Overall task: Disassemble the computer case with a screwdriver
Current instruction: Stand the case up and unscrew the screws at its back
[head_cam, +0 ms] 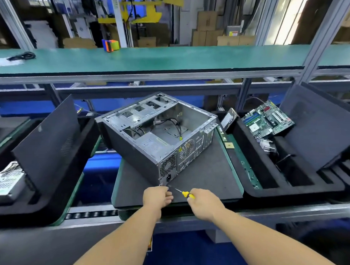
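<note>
On the dark mat [209,176] at the middle of the counter lies the computer case [158,133], turned on its side with the open side up, so that the bare metal floor, loose cables [175,124] and the power supply [152,144] inside are in view. Its rear panel, with fan grilles and a power socket, faces the person. At the case's near bottom corner the left hand [157,196] has its fingers curled, the fingertips bunched right at the corner; whether they pinch anything is too small to tell. The right hand [202,203] grips the yellow-and-black handle of the screwdriver [182,192], its thin shaft slanting up and left so the tip meets that same corner just beside the left fingers. To the right, a black foam tray [251,189] holds a green motherboard [268,119], propped at a tilt. To the left, another black tray [20,209] holds a silver metal unit [7,182].
</note>
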